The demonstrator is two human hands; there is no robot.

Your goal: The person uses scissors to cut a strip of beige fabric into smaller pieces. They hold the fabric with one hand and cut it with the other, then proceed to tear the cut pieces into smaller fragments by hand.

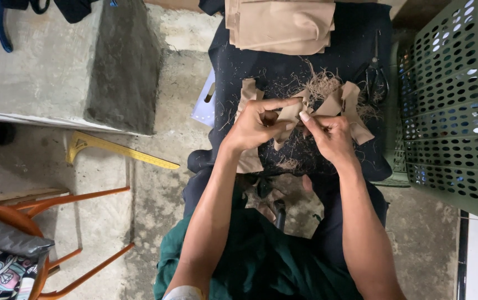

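Tan fabric piece point(291, 115) pinched between left hand point(255, 125) and right hand point(330, 133) — both clamped on it, held just above dark cloth point(305, 66). Slip judged possible if pinch is loosened. Loose threads point(322, 84) just beyond grip — snagging risked. Scissors point(376, 78) beyond right hand, could be knocked. Folded tan stack point(280, 25) farthest.

Both forearms reached up from the lower frame toward centre. The left hand point(255, 125) and right hand point(330, 133) met there, fingers curled, thumbs and forefingers pinched together.
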